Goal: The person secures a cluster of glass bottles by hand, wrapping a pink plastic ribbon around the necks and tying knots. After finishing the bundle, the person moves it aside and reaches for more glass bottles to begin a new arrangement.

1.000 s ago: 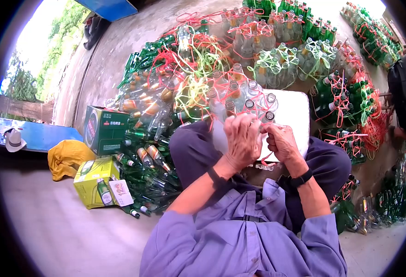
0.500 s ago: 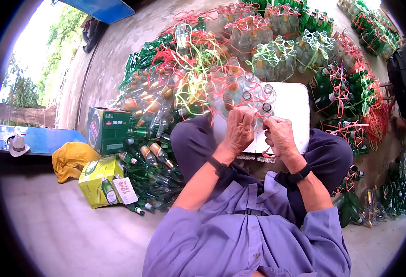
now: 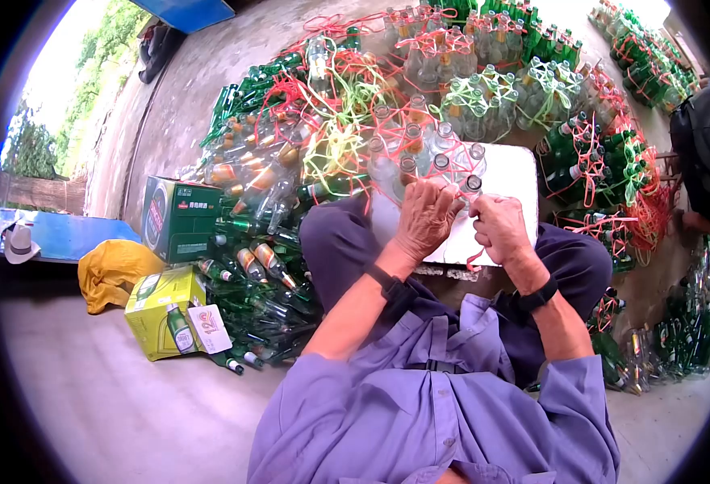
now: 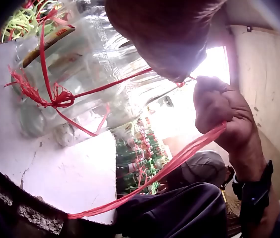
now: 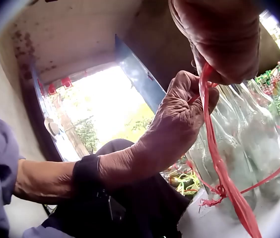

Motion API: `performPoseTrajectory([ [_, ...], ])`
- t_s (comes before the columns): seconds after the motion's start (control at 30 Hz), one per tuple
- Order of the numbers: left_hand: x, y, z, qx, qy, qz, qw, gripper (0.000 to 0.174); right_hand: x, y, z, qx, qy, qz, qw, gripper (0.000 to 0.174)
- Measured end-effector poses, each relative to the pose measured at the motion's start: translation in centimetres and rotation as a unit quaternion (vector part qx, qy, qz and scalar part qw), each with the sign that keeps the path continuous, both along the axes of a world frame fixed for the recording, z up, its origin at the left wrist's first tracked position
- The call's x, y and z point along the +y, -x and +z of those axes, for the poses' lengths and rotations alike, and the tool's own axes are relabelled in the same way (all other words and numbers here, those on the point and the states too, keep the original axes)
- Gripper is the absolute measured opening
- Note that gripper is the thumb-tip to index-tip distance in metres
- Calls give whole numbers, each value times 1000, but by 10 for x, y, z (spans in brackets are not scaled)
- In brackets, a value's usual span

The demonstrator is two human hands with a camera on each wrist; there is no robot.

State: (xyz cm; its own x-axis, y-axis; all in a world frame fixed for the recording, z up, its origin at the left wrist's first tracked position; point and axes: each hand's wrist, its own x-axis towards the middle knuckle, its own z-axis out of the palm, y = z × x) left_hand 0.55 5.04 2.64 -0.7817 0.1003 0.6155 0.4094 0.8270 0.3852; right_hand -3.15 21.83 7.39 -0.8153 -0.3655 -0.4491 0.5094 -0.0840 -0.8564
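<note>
Clear glass bottles stand grouped on a white board between the person's knees, bound with red plastic twine. At the near bottle necks, the left hand pinches a strand of the twine between thumb and curled fingers. Just to its right, the right hand grips the twine in a fist, and a loose tail of it hangs down past the board's near edge. A knot in the twine lies low against the bottles in the left wrist view.
Loose bottles lie heaped at left, beside a green carton and a yellow-green box. Tied bottle bundles stand beyond the board and at right. Tangled yellow-green twine tops the pile behind.
The hands have drawn slightly apart, the right hand shifting right and curling into a fist on the twine. The left hand stays by the bottle necks. The head view has shifted slightly.
</note>
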Motion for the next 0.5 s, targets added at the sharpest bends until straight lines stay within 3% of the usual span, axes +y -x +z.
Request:
performPoseTrajectory([
  [0.03,1,2,1,6,-4,3,1000,37,-1,1,2,92,-56,45,993,11],
  [0.07,2,2,1,17,-9,9,1000,34,-2,-1,5,-7,-39,6,999,17],
  [0.1,3,2,0,27,-13,13,999,31,-6,-3,3,-4,-42,10,999,17],
  [0.17,2,4,-1,33,-24,15,999,26,-14,-5,-4,291,-168,40,941,25],
  [0.2,2,6,-1,38,-32,12,999,21,-20,-7,-1,318,-174,36,931,29],
  [0.3,4,8,0,35,-48,13,998,15,-20,1,2,319,-192,28,928,28],
  [0.33,5,7,1,26,-53,14,998,15,-17,5,19,195,-180,32,964,27],
  [0.37,6,6,3,24,-56,17,998,15,-15,11,9,217,-156,33,963,25],
  [0.43,7,8,3,21,-36,17,999,13,-15,16,7,136,-118,27,983,24],
  [0.5,9,9,4,13,-34,30,999,13,-17,21,9,148,-140,42,978,23],
])
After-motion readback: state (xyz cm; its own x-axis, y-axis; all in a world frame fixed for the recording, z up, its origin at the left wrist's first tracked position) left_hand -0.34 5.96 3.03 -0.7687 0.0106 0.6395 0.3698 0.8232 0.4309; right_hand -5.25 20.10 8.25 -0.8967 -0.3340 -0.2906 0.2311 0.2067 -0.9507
